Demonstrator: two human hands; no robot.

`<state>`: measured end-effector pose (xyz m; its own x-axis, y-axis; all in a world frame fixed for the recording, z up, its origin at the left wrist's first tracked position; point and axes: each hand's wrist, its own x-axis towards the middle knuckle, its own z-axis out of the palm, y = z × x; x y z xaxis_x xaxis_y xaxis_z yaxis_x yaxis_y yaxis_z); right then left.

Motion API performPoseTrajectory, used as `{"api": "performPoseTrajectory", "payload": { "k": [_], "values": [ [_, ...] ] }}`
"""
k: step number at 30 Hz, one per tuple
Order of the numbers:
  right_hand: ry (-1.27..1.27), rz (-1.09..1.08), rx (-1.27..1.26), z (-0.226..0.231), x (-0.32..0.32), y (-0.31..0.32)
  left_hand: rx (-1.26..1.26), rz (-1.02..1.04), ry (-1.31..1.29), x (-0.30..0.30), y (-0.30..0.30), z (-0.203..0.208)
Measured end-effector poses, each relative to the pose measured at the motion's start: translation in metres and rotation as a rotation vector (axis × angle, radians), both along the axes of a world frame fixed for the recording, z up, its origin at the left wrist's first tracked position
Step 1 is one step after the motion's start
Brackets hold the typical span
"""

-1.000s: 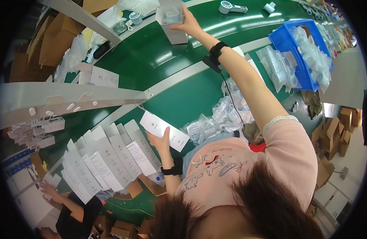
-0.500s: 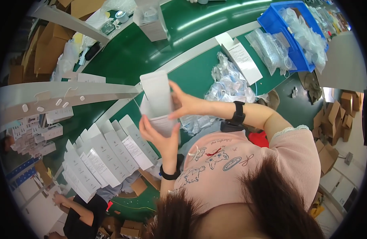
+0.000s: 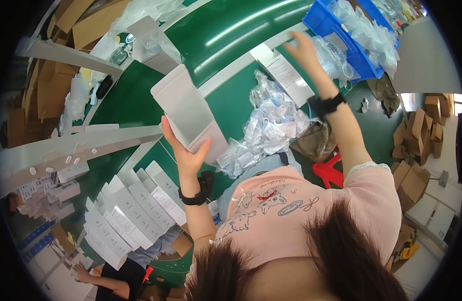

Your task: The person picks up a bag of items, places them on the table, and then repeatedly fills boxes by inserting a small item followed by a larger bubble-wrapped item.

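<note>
My left hand (image 3: 186,152) is closed around the lower part of a white carton (image 3: 193,108), whose long flap stands up and whose top is open. My right hand (image 3: 302,49) is off the carton, stretched out over the far side of the table with its fingers apart and nothing in them. Just beyond it lie clear plastic bags (image 3: 331,57) beside a blue bin (image 3: 336,37). Below that hand rests another white carton (image 3: 286,75) with printed text. A heap of clear-bagged parts (image 3: 271,123) spreads between the two cartons, close to my body.
A row of white cartons with raised flaps (image 3: 133,210) stands at the left. A metal post (image 3: 85,145) crosses in from the left. Another open white carton (image 3: 155,47) stands across the green table. A co-worker's arm (image 3: 105,283) shows at lower left.
My right hand has let go of the carton and swung away to the far right, toward the clear bags. The left hand still holds the carton, now more tilted.
</note>
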<state>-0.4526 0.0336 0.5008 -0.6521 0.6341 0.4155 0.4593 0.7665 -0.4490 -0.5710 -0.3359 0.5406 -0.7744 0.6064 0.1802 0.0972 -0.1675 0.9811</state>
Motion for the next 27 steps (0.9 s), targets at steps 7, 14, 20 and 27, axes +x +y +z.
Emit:
{"api": "performPoseTrajectory", "payload": {
  "k": [7,14,20,27],
  "values": [
    [-0.701,-0.307,-0.018,-0.068,0.041,0.099,-0.287,0.151,0.436,-0.024,0.011,-0.05],
    [0.003,0.129,-0.078,0.037,0.012,0.043,-0.304,0.227,0.394,-0.019,0.013,-0.06],
    [1.148,0.26,-1.194,0.137,-0.073,-0.154,-0.258,0.36,0.451,-0.006,0.02,-0.064],
    [0.934,0.141,-0.625,0.048,-0.123,-0.234,-0.184,0.505,0.226,0.017,0.031,-0.06]
  ]
}}
